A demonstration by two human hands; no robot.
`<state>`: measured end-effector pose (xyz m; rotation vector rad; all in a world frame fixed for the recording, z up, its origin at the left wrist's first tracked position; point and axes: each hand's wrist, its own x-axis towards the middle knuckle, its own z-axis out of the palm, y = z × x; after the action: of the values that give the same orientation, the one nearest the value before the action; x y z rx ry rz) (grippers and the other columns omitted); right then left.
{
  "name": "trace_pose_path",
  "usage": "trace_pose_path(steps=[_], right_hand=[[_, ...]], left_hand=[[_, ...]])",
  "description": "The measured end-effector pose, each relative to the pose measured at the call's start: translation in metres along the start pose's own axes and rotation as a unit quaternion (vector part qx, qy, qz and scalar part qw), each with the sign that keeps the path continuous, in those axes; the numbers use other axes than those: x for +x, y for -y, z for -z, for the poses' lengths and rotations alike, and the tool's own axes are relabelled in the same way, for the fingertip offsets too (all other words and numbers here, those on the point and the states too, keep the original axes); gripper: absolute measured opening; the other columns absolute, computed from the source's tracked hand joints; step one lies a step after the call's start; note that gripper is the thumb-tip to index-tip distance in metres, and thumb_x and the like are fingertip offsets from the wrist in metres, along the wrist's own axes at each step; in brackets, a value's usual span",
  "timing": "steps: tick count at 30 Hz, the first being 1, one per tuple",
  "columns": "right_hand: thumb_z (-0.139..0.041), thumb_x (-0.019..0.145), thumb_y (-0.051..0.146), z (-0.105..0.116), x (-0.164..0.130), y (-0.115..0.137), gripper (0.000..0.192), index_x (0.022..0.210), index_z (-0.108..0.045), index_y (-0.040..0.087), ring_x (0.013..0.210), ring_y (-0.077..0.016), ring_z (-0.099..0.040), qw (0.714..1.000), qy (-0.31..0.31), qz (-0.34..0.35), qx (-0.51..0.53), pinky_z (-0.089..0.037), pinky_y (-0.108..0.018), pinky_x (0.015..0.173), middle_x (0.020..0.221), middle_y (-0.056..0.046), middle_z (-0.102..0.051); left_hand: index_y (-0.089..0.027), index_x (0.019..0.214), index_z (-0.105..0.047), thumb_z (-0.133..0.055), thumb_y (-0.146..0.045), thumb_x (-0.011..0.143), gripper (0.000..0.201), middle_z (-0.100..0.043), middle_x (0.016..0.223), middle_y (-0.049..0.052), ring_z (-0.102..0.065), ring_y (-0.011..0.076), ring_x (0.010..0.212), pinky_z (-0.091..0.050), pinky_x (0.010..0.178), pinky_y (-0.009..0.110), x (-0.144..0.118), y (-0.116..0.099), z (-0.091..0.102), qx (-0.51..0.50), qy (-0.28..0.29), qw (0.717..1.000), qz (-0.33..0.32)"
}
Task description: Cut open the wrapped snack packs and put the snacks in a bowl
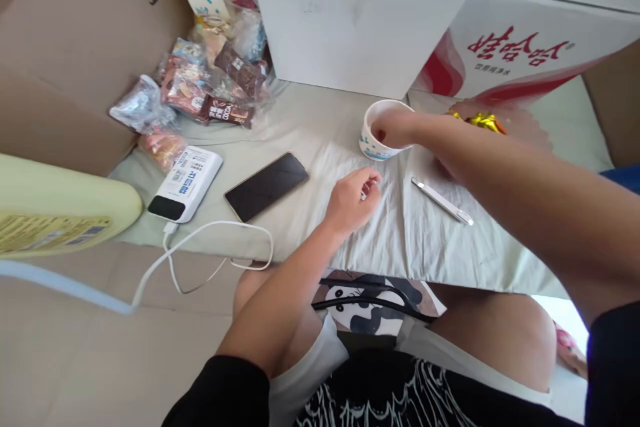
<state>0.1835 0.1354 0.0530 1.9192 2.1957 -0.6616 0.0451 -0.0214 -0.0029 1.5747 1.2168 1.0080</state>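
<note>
My right hand (397,128) reaches into a white paper cup (371,143) with a blue pattern; its fingertips are hidden inside the cup. Closer to me, my left hand (353,199) rests on the cloth-covered surface with its fingers curled in. A small pale spot shows between those fingers, too small to name. A slim white utility knife (443,201) lies to the right of my left hand, below my right forearm. Beyond that forearm, gold foil wrappers (483,122) sit on a translucent scalloped plate (530,125), partly covered by the arm.
A dark phone (267,185) and a white power bank (186,183) with a white cable (200,230) lie at left. Snack packets (190,85) are piled behind them. A pale yellow jug (70,207) juts in. White boxes (350,20) stand at the back.
</note>
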Motion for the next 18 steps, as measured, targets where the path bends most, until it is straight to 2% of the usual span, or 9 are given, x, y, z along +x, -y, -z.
trace_pose_path(steps=[2, 5, 8, 11, 12, 13, 15, 16, 18], right_hand=[[-0.070, 0.081, 0.014, 0.002, 0.010, 0.002, 0.029, 0.055, -0.059, 0.015, 0.101, -0.0230, -0.072, 0.996, 0.082, -0.034, 0.022, -0.048, -0.040, 0.093, 0.072, -0.005, -0.069], [-0.082, 0.068, 0.009, 0.018, 0.020, 0.003, 0.022, 0.059, -0.063, 0.016, 0.091, -0.0295, -0.073, 0.987, 0.135, -0.072, 0.044, -0.055, -0.048, 0.084, 0.073, -0.007, -0.071], [-0.082, 0.067, 0.009, 0.041, 0.030, 0.023, 0.031, 0.053, -0.056, 0.019, 0.093, -0.0375, -0.073, 0.997, 0.063, -0.054, 0.000, -0.054, -0.064, 0.086, 0.063, -0.003, -0.061], [-0.077, 0.077, 0.019, 0.045, 0.036, 0.075, 0.027, 0.057, -0.058, 0.019, 0.095, -0.0377, -0.073, 0.992, -0.078, 0.097, 0.018, -0.052, -0.068, 0.093, 0.058, -0.002, -0.054], [-0.072, 0.082, 0.022, 0.040, 0.039, 0.097, 0.020, 0.066, -0.063, 0.018, 0.093, -0.0354, -0.073, 0.985, -0.094, 0.133, 0.059, -0.053, -0.065, 0.094, 0.062, -0.003, -0.057], [-0.068, 0.087, 0.026, 0.032, 0.042, 0.119, 0.017, 0.073, -0.065, 0.017, 0.088, -0.0328, -0.073, 0.981, -0.089, 0.129, 0.115, -0.056, -0.062, 0.093, 0.067, -0.005, -0.061], [-0.068, 0.089, 0.033, 0.012, 0.056, 0.159, 0.019, 0.084, -0.065, 0.015, 0.084, -0.0310, -0.072, 0.977, -0.080, 0.077, 0.183, -0.058, -0.057, 0.089, 0.076, -0.009, -0.065], [-0.069, 0.088, 0.034, 0.001, 0.066, 0.175, 0.020, 0.090, -0.064, 0.015, 0.087, -0.0308, -0.072, 0.972, -0.086, 0.050, 0.211, -0.059, -0.055, 0.088, 0.082, -0.010, -0.066], [-0.072, 0.085, 0.034, -0.019, 0.088, 0.198, 0.023, 0.097, -0.061, 0.017, 0.097, -0.0296, -0.070, 0.954, -0.139, 0.076, 0.255, -0.059, -0.051, 0.089, 0.092, -0.009, -0.067]], left_hand=[[-0.021, 0.093, -0.064, -0.054, -0.015, 0.088, 0.013, -0.071, 0.089, 0.002, -0.063, 0.0135, 0.079, -0.050, 0.073, 0.025, -0.001, -0.001, 0.005, -0.003, 0.003, 1.000, 0.000], [-0.021, 0.094, -0.064, -0.053, -0.018, 0.088, 0.012, -0.071, 0.091, 0.002, -0.063, 0.0135, 0.079, -0.050, 0.075, 0.026, -0.004, -0.001, 0.012, -0.011, 0.009, 1.000, -0.007], [-0.021, 0.094, -0.063, -0.053, -0.020, 0.088, 0.012, -0.071, 0.091, 0.002, -0.062, 0.0133, 0.077, -0.049, 0.075, 0.027, -0.005, -0.001, 0.019, -0.032, -0.002, 0.999, 0.006], [-0.022, 0.095, -0.063, -0.054, -0.020, 0.087, 0.012, -0.070, 0.088, 0.001, -0.061, 0.0135, 0.076, -0.048, 0.073, 0.027, -0.003, -0.001, 0.024, -0.054, -0.008, 0.998, 0.041], [-0.022, 0.096, -0.063, -0.053, -0.020, 0.087, 0.013, -0.069, 0.088, 0.001, -0.061, 0.0136, 0.075, -0.048, 0.072, 0.027, -0.002, -0.002, 0.025, -0.055, -0.006, 0.997, 0.049], [-0.022, 0.096, -0.062, -0.053, -0.019, 0.087, 0.014, -0.069, 0.088, 0.001, -0.061, 0.0135, 0.075, -0.048, 0.072, 0.027, -0.002, -0.003, 0.027, -0.054, -0.002, 0.997, 0.054], [-0.022, 0.093, -0.060, -0.052, -0.017, 0.087, 0.011, -0.068, 0.087, 0.001, -0.060, 0.0132, 0.073, -0.046, 0.071, 0.027, -0.001, -0.006, 0.030, -0.046, 0.009, 0.997, 0.062], [-0.022, 0.089, -0.058, -0.053, -0.018, 0.087, 0.006, -0.066, 0.086, 0.000, -0.059, 0.0132, 0.072, -0.045, 0.068, 0.028, -0.002, -0.008, 0.032, -0.038, 0.015, 0.997, 0.070], [-0.022, 0.078, -0.052, -0.056, -0.021, 0.086, 0.009, -0.062, 0.078, 0.000, -0.056, 0.0137, 0.067, -0.040, 0.062, 0.028, -0.004, -0.011, 0.036, -0.020, 0.027, 0.996, 0.086]])
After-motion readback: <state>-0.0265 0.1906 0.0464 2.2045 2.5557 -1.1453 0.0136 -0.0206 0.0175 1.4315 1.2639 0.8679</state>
